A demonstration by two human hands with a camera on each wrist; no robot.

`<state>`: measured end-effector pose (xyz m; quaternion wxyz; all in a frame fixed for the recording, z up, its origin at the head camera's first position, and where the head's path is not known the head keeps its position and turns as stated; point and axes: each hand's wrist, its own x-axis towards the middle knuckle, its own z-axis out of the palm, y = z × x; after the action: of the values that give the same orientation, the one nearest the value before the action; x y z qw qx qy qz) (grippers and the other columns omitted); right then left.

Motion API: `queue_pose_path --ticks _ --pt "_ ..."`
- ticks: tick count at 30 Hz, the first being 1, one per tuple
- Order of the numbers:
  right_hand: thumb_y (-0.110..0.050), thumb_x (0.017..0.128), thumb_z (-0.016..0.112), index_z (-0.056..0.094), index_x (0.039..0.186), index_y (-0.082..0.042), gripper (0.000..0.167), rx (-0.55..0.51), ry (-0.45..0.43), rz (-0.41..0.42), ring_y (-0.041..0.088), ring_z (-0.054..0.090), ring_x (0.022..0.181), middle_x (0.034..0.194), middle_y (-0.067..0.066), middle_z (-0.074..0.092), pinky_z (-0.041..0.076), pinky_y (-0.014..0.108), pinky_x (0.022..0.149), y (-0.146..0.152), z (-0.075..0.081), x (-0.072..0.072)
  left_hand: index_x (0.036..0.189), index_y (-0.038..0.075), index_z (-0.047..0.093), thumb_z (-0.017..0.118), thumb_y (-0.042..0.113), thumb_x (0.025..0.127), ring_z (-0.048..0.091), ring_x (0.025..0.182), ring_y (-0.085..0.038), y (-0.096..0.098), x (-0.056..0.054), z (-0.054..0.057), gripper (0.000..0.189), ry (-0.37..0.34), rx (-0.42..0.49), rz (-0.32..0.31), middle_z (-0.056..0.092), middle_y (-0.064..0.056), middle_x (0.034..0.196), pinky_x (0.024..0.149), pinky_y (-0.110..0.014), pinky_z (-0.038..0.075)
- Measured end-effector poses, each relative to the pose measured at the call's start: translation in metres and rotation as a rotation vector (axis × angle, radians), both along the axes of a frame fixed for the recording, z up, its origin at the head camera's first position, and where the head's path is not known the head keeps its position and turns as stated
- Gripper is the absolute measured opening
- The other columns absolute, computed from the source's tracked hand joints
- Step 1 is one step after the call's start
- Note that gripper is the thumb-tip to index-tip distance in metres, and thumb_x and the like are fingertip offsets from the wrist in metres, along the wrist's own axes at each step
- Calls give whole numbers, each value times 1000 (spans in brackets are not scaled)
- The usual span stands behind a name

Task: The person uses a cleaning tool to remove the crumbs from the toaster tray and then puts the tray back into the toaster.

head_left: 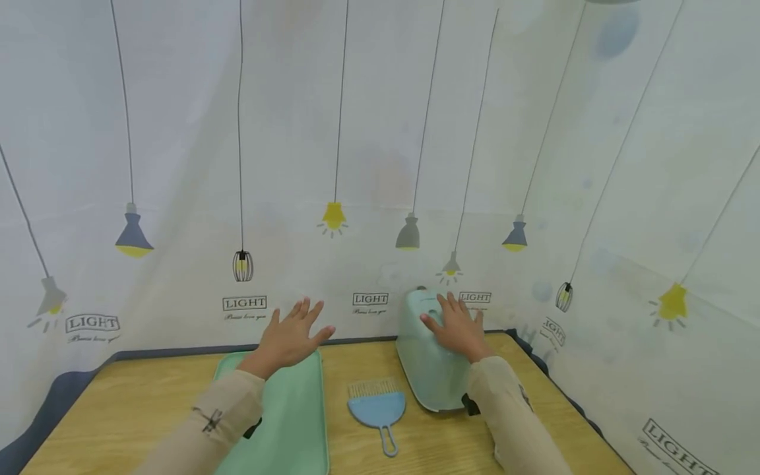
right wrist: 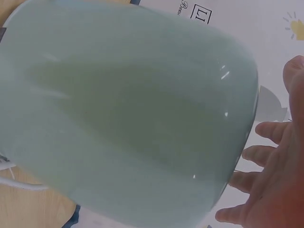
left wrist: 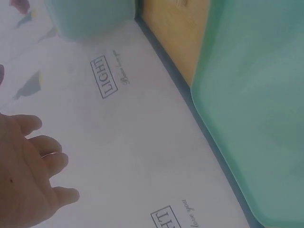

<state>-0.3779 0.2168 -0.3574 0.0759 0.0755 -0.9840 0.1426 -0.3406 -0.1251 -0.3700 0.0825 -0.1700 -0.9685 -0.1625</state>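
Note:
My left hand is raised over the far part of a mint-green tray, fingers spread, holding nothing. In the left wrist view, that hand stays apart from the tray. My right hand hovers by the top of a rounded pale-green appliance, fingers spread. The right wrist view shows the hand beside the appliance's edge; whether it touches, I cannot tell. Between tray and appliance lies a small blue brush with pale bristles, its looped handle toward me.
The wooden table ends at a white wall cloth printed with hanging lamps. A dark band runs along the cloth's foot. A white cable lies beside the appliance.

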Motion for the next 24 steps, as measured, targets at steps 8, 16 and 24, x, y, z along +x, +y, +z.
queue_pose_path --ticks 8,16,24 --pt "-58 98 40 26 152 -7 76 -40 -15 -4 48 13 145 160 22 13 8 75 109 12 -2 8 152 12 29 38 58 98 24 146 -36 33 8 -14 72 -53 40 -38 25 -21 157 116 -65 12" --pt "-56 98 41 28 151 -7 73 -41 -22 -32 46 16 145 159 23 15 16 74 109 21 -9 9 145 9 43 36 60 98 42 135 -40 65 17 -33 70 -46 98 -63 43 -22 147 106 -62 36" --pt "-55 99 40 29 151 -7 72 -67 -37 -31 44 19 145 160 23 14 19 74 108 26 -17 8 139 5 51 35 58 99 51 127 -40 95 24 -52 68 -59 204 -137 55 -20 137 97 -58 46"
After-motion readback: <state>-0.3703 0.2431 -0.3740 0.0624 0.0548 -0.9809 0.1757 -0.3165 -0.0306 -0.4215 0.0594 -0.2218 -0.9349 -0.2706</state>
